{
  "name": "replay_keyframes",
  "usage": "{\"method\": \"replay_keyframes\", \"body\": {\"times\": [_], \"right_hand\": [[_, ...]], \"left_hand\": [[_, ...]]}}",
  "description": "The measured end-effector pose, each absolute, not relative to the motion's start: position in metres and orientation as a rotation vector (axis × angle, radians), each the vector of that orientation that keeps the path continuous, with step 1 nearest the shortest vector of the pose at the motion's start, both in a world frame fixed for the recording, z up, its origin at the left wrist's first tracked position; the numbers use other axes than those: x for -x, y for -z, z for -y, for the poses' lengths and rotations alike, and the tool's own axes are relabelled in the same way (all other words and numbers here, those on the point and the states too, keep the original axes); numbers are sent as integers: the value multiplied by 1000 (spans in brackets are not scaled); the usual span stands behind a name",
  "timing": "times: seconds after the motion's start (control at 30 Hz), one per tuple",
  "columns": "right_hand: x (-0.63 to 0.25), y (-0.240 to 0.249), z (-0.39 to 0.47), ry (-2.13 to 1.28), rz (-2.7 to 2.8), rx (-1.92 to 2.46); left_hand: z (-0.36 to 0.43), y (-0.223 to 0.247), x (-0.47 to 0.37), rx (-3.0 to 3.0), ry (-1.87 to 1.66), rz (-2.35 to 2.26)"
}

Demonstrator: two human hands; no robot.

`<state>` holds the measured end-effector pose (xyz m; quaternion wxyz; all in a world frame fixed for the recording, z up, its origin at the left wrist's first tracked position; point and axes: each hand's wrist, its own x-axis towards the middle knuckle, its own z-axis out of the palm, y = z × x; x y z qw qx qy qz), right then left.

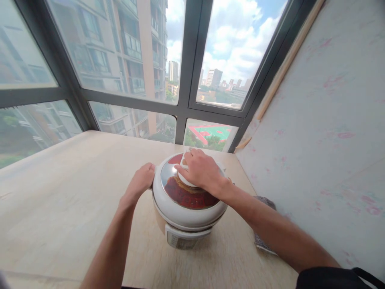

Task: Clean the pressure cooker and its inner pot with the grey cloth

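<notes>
Head view looks down on a pale wooden table (60,200) set against a big window (126,60), with one white cooker (186,212) standing near the table's far right corner. Going from the left: the left hand (141,181) is cupped against the cooker's left rim, fingers curled round the edge, which looks like a way to brace the body so it does not slide or turn. Next comes the cooker's lid (183,192), a glossy dark-red disc ringed in metal, sitting flat on the pot. The right hand (200,170) lies on top of it, closed over the white handle (184,165) at the lid's middle, a grip that suits twisting or lifting. Whether the lid is locked cannot be told. Right of the forearm, a greyish bag or cloth (264,200) lies against the papered wall (331,120), mostly hidden. Counted: one cooker, one lid, two hands, one bag.
</notes>
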<state>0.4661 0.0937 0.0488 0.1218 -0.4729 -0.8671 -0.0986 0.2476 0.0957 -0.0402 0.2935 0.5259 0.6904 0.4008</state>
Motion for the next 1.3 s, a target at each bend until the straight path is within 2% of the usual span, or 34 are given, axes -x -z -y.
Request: {"method": "replay_keyframes", "body": {"times": [0.17, 0.63, 0.97, 1.3], "right_hand": [[-478, -45, -106, 318, 2607, 1191], [-487, -43, -113, 338, 2665, 1055], [-465, -54, -92, 259, 2539, 1491], [-453, -60, -85, 140, 2405, 1710]], "left_hand": [[-105, 44, -250, -1552, -1013, -1787], [-98, 45, -256, -1320, -1222, -1661], [-99, 53, -256, -1203, -1286, -1639], [-100, 58, -256, -1081, -1372, -1513]]}}
